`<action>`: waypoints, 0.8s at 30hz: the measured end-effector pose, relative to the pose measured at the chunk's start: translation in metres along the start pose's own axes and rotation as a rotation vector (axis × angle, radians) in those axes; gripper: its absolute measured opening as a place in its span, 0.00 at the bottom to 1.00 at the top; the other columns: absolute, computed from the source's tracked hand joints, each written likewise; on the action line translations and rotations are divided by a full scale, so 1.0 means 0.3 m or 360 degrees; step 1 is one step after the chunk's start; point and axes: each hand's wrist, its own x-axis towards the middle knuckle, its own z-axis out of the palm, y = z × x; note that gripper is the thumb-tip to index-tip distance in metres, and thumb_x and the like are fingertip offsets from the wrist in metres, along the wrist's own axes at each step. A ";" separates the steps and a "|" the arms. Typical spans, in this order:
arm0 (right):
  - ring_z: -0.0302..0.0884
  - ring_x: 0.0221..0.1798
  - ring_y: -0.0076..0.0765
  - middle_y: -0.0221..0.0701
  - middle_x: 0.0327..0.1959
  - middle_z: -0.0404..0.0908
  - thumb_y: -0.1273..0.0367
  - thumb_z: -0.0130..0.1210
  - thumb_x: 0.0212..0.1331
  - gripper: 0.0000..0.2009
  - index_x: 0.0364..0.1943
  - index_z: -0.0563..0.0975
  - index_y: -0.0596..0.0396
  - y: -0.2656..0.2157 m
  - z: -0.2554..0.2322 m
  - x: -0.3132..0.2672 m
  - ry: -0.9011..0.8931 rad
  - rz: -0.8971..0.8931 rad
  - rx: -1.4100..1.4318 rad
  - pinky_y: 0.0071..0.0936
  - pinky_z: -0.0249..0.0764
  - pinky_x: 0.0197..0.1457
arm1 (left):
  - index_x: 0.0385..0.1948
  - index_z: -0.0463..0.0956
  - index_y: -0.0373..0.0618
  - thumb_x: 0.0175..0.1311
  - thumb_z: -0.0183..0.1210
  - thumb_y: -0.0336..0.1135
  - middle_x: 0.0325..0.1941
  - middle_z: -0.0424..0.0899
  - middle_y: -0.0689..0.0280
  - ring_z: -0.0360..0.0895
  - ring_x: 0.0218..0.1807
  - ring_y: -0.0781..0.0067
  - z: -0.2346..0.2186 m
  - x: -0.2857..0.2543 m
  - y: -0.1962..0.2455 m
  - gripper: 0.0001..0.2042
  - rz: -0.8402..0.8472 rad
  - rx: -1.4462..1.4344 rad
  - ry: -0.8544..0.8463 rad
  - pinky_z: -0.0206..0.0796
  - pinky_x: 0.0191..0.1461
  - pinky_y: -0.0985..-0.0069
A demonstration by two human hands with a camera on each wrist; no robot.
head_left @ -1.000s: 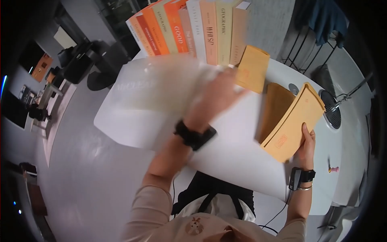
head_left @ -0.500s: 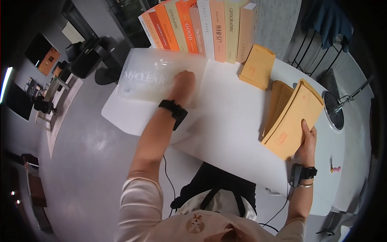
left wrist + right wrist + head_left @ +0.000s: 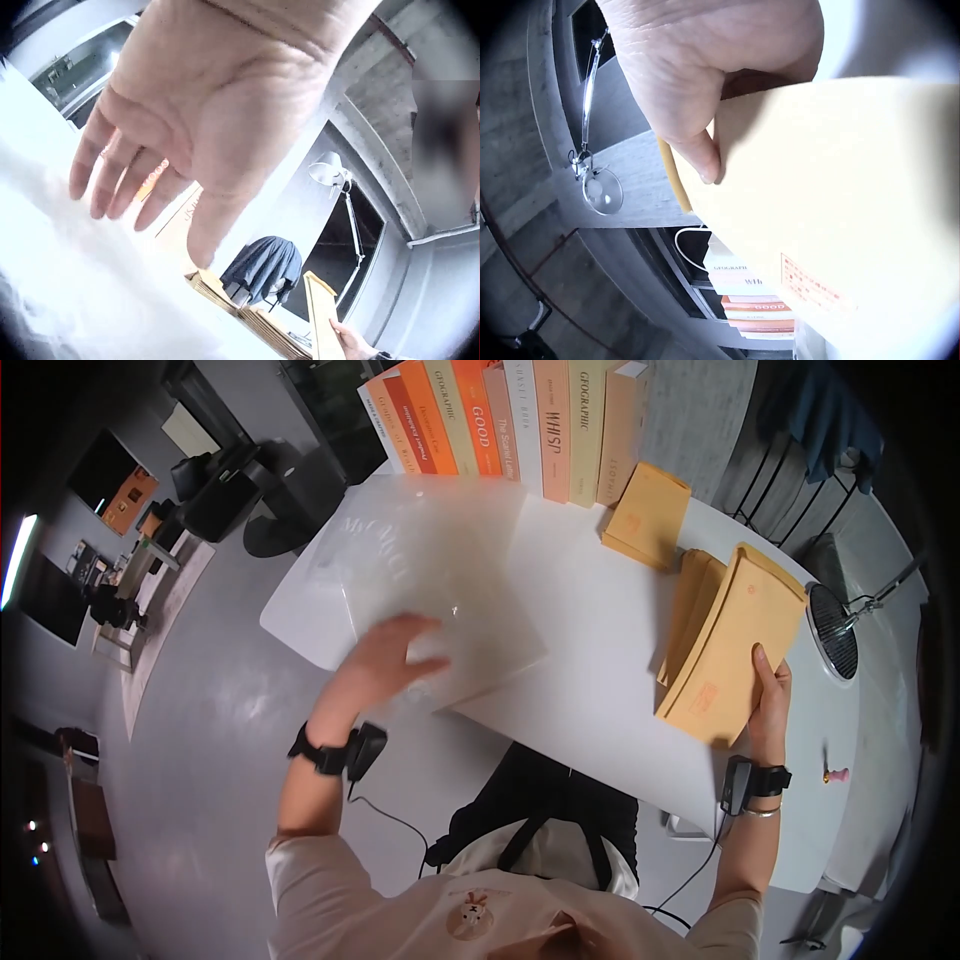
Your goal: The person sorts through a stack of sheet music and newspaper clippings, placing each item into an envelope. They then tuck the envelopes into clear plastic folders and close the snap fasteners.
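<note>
My left hand (image 3: 385, 660) hovers near the table's front left edge, fingers apart and nothing held, blurred by motion in the head view. The left wrist view shows its palm and extended fingers (image 3: 154, 199). Just beyond it lie clear plastic bags (image 3: 440, 575) with white lettering, spread over the left part of the table. At the right side my right hand (image 3: 772, 700) grips kraft paper envelopes (image 3: 745, 630) by their lower right edge, thumb on the front face. A red stamp shows on that face (image 3: 810, 281) in the right wrist view; the other fingers are hidden behind.
More kraft envelopes (image 3: 690, 605) lie beside the held ones, and another stack (image 3: 650, 515) sits farther back. A row of upright books (image 3: 500, 430) lines the back edge of the white table (image 3: 590, 650). A lamp (image 3: 832, 630) stands at the right.
My left hand went left onto the plastic bags, then drew back toward the front edge. The bags have shifted and spread forward. The right hand keeps its grip on the envelopes.
</note>
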 end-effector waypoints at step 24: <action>0.78 0.45 0.26 0.34 0.45 0.81 0.68 0.54 0.64 0.13 0.48 0.76 0.63 -0.009 0.018 -0.016 0.0003 -0.0053 0.0067 0.22 0.73 0.48 | 0.42 0.71 0.34 0.49 0.57 0.22 0.21 0.77 0.63 0.77 0.21 0.73 0.105 0.211 -0.004 0.16 -0.0341 -0.1027 0.0342 0.68 0.27 0.77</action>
